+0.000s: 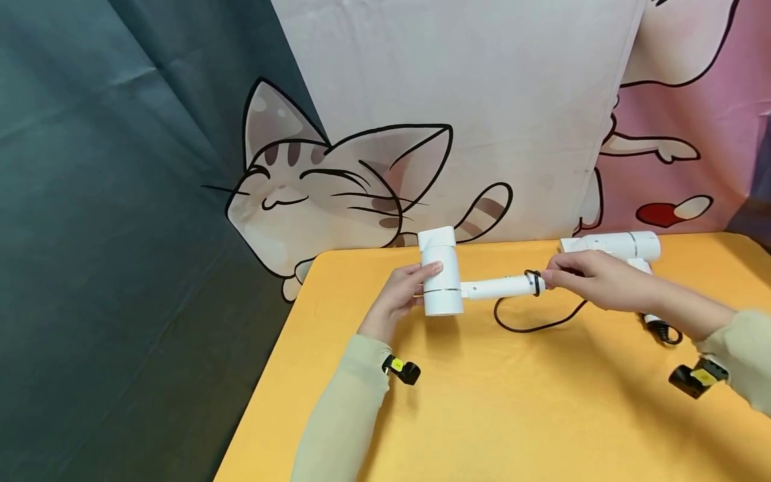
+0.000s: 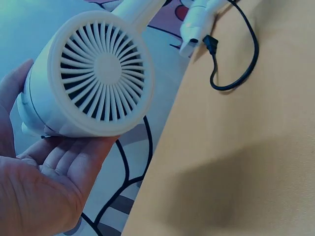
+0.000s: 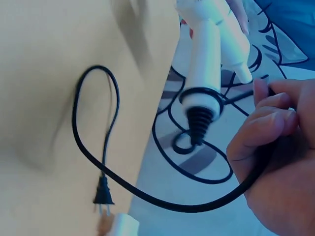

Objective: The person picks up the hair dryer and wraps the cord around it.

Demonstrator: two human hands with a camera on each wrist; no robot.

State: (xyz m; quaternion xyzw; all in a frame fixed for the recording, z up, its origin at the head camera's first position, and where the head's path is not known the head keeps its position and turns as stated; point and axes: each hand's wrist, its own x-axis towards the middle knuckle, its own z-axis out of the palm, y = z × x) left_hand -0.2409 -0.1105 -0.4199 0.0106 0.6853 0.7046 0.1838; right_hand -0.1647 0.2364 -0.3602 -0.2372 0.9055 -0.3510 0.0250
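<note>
A white hair dryer [image 1: 443, 271] is held up over the table by my left hand [image 1: 400, 294], with the thumb on one side of its barrel and the fingers on the other. In the left wrist view its round slatted grille [image 2: 107, 69] faces the camera. The dryer's handle [image 1: 496, 288] points right, toward my right hand [image 1: 593, 278]. My right hand's fingers curl on the black power cord [image 3: 192, 208]. A turn of cord circles the handle's end. The cord hangs in a loop, and its two-pin plug [image 3: 103, 191] shows in the right wrist view.
A second white hair dryer [image 1: 620, 245] lies at the back right of the yellow table [image 1: 494, 415], partly behind my right hand. Its black cord end [image 1: 662, 331] lies by its handle. A cartoon cat cloth [image 1: 337, 194] hangs behind the table.
</note>
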